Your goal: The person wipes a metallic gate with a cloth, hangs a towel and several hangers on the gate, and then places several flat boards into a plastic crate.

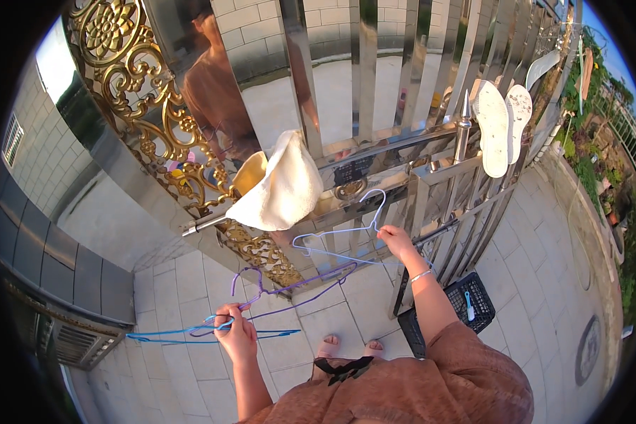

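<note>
Before the gate (366, 71), our left hand (237, 336) grips purple and blue hangers (260, 284), our right hand (397, 242) a pale hanger (336, 232) whose hook, swung forward, could snag there.

Spotted a skinny pale-periwinkle hanger (374, 225), a skinny purple hanger (261, 284) and a skinny bright-blue hanger (180, 331). Also caught a creamy-white hat-like cloth (283, 191), super shiny gold flower-and-scroll metalwork (108, 28), a white sole-shaped piece (520, 106) speckled dark, plus a rusty-brown top (403, 381).
</note>
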A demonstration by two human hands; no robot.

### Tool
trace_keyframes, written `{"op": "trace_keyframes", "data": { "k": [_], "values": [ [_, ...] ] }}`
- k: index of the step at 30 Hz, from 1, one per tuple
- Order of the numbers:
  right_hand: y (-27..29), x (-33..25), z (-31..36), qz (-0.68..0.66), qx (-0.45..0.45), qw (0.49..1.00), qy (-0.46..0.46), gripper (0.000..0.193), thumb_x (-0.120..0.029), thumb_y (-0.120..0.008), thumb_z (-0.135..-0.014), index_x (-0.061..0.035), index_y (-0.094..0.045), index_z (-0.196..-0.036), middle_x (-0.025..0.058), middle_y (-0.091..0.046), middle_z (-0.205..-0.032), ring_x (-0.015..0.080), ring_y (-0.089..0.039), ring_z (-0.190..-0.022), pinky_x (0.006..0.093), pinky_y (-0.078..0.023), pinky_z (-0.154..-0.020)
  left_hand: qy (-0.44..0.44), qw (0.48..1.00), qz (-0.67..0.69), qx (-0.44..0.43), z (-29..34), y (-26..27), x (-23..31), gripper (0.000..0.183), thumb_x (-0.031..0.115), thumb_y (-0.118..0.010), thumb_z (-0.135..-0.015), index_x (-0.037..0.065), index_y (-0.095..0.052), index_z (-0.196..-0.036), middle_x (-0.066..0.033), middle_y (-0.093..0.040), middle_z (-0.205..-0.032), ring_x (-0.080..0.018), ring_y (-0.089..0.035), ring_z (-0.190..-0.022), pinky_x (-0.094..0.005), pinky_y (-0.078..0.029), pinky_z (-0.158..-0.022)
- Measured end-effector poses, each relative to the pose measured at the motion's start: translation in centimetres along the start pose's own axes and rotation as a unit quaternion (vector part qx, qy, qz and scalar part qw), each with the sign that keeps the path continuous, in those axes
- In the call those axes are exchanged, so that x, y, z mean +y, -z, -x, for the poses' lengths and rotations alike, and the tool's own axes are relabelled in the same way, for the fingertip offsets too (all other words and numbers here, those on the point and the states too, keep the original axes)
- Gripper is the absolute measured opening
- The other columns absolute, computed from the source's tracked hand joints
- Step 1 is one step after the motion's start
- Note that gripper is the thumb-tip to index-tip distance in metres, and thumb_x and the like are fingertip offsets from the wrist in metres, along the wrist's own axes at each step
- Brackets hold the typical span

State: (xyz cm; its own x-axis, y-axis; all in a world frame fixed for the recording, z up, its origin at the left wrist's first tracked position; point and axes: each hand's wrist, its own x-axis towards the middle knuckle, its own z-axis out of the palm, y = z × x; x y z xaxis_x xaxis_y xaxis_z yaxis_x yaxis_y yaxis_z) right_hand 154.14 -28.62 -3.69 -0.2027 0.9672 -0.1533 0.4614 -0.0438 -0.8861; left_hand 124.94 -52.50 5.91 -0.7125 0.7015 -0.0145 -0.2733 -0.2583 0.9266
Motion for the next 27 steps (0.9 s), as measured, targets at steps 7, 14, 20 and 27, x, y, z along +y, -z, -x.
{"op": "trace_keyframes", "data": {
  "k": [7,14,20,27],
  "values": [
    [6.4,-14.4,5.1,0.046,0.053,0.974,0.215,0.017,-0.021,-0.050,-0.080,-0.0048,-0.055,-0.077,0.0015,-0.050,-0.058,0.0111,-0.046,-0.053,0.0232,-0.036,-0.051,-0.025,0.999,0.023,-0.022,0.2,-0.3,1.3,0.008,0.009,-0.043,-0.086,0.004,-0.047,-0.082,-0.0124,-0.057,-0.073,-0.0043,-0.024,-0.028,-0.0180,-0.019,-0.025],
    [14.4,-23.2,5.6,0.162,-0.103,0.936,0.296,0.023,-0.023,-0.055,-0.079,-0.0010,-0.058,-0.076,0.0003,-0.052,-0.060,0.0069,-0.044,-0.056,0.0232,-0.037,-0.053,-0.011,0.999,0.046,-0.026,0.5,-1.2,2.7,0.009,0.009,-0.042,-0.086,0.005,-0.046,-0.079,-0.0122,-0.056,-0.070,-0.0042,-0.023,-0.027,-0.0187,-0.017,-0.023],
    [16.7,-25.8,4.6,0.269,-0.238,0.907,0.220,0.026,-0.027,-0.051,-0.081,-0.0041,-0.059,-0.071,-0.0011,-0.052,-0.058,0.0075,-0.042,-0.056,0.0239,-0.035,-0.054,-0.016,0.998,0.061,-0.006,0.7,-0.6,3.6,0.007,0.006,-0.044,-0.084,0.004,-0.045,-0.078,-0.0133,-0.058,-0.070,-0.0038,-0.026,-0.028,-0.0184,-0.020,-0.024],
    [12.5,-25.9,1.0,0.140,-0.170,0.955,0.198,0.030,-0.029,-0.048,-0.083,-0.0035,-0.053,-0.066,-0.0038,-0.044,-0.054,0.0054,-0.034,-0.049,0.0214,-0.029,-0.046,-0.019,0.998,0.060,-0.013,0.5,-0.1,2.9,0.008,0.010,-0.044,-0.085,0.004,-0.045,-0.080,-0.0120,-0.056,-0.072,-0.0041,-0.024,-0.029,-0.0189,-0.019,-0.024]
  ]
}}
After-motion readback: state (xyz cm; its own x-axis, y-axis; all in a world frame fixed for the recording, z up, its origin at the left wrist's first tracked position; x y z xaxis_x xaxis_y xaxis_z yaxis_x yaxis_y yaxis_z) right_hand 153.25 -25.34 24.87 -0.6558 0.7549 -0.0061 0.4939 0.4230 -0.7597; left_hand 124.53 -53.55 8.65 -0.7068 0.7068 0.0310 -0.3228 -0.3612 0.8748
